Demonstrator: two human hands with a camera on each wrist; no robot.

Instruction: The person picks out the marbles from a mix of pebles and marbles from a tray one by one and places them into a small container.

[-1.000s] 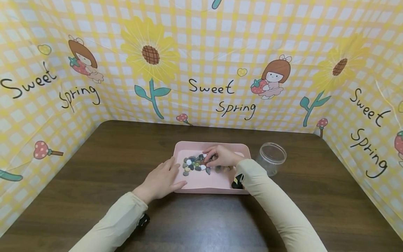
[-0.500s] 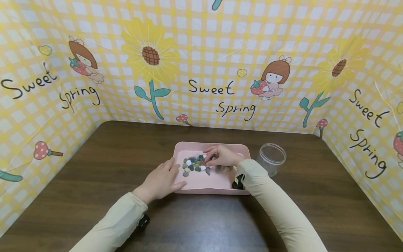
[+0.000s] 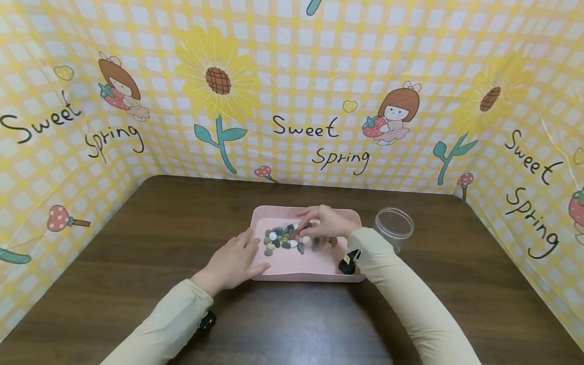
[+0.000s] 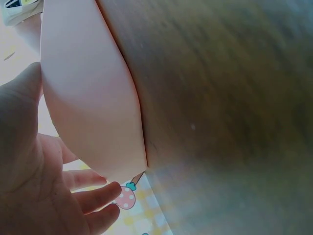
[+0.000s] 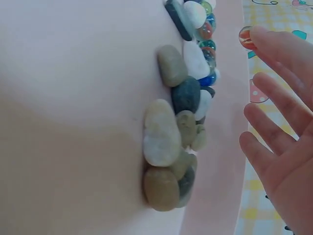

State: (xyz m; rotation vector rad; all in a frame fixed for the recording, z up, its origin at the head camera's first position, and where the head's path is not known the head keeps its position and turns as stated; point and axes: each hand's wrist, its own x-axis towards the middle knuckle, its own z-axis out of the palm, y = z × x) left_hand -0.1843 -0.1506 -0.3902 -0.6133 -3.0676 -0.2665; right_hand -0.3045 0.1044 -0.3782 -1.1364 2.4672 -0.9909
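So, we had the cloth [image 3: 292, 66] behind and along both sides, yellow check with sunflowers and "Sweet Spring" lettering. Below it we saw the table [image 3: 283, 324], dark wood grain. Pale sleeves [image 3: 412, 294] reached in over it from the near side. We found the tray [image 3: 296, 264], pink, flat on the table near the middle. We saw the left hand [image 3: 230, 261] resting at its left end, fingers relaxed and slightly apart, thumb well away from them. The right hand [image 3: 327, 224] hung over the tray. The jar [image 3: 394, 223], clear, stood upright just right of the tray, partly behind the right sleeve. In the tray we noted stones [image 5: 162, 137], grey, tan and white, bunched and mostly touching. Marbles [image 5: 207, 45] sat among them, green, blue and red. We saw the right thumb and index pinching a red marble [image 5: 246, 37], part clear, above the stones and apart from them; the other three fingers were spread.
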